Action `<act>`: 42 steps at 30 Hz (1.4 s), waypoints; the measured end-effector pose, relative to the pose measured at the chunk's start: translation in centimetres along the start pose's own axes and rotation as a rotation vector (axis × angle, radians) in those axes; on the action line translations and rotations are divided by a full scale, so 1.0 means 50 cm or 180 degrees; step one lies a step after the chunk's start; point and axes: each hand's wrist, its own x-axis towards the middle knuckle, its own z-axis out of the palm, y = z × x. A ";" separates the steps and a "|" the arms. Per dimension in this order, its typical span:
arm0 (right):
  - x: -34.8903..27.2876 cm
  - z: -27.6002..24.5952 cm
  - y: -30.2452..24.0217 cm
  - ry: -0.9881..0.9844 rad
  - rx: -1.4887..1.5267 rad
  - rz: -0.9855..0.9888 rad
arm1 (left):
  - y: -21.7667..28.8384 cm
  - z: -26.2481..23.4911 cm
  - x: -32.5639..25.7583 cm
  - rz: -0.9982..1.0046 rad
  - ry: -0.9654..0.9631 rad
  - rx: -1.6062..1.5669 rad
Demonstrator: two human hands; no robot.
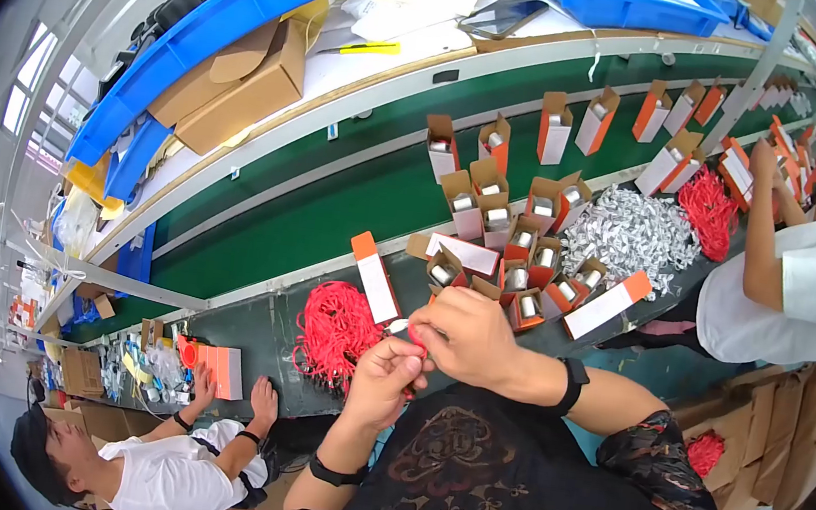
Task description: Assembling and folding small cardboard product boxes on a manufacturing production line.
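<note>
As recorded in the head view, a red cord (416, 336) is held at the centre of the frame. It is pinched between thumb and fingertips by the right hand (467, 334); by the left hand (386, 381), just to the lower left, thumb and forefinger are pressed together at it, the exact contact being partly hidden. Beside the fingertips, a small whitish piece (398, 325) is seen; whether it is joined to the cord cannot be told. Left of the hands, a heap of red cords (337, 330) is laid on a dark tabletop (269, 330), with a closed orange-and-white carton (377, 282) touching or just beside it. Above and right of the hands, open cartons (495, 221) are grouped upright or tilted. Right of centre, a pile of silvery packets (628, 238) is shown, bordered by a second red heap (708, 211). Co-workers are placed at lower left (170, 470) and right (787, 283).
</note>
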 end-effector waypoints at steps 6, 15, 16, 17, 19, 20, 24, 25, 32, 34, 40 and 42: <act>-0.008 -0.035 0.012 -0.2463 0.3918 0.0529 | -0.026 -0.023 -0.012 -0.0092 -0.0359 -0.1528; 0.008 -0.004 -0.009 0.0897 0.1477 0.0239 | 0.023 0.052 0.001 0.0331 0.0463 -0.1348; 0.010 0.003 -0.019 0.0596 0.2920 0.1072 | 0.019 0.045 0.002 0.0235 0.0288 -0.1907; 0.009 0.004 -0.012 0.0601 0.2926 0.1080 | 0.019 0.047 0.007 0.0225 0.0289 -0.1902; 0.017 -0.002 0.007 -0.0720 0.5637 0.1458 | 0.024 0.047 0.022 0.0258 -0.0270 -0.2576; 0.014 -0.018 0.014 -0.1322 0.5447 0.1408 | 0.025 0.030 0.031 -0.0063 -0.0261 -0.2435; 0.045 -0.127 0.028 -0.2450 0.2127 0.0497 | 0.031 0.026 0.034 0.0204 0.0048 -0.0323; 0.042 -0.116 0.026 -0.2472 0.2139 0.0479 | 0.037 0.032 0.038 0.0205 0.0079 -0.0325; 0.037 -0.031 0.040 0.0522 -0.0179 0.0060 | 0.088 0.101 0.104 0.2666 0.1580 0.2547; 0.046 -0.014 0.065 0.0507 0.1999 0.0611 | 0.097 0.091 0.123 0.3091 0.1540 0.2866; 0.063 -0.025 0.107 -0.0153 0.5500 0.2194 | 0.109 0.084 0.188 0.4290 0.1529 0.3963; 0.069 -0.040 0.128 -0.0302 0.5947 0.2268 | 0.095 0.073 0.206 0.4089 0.1495 0.3788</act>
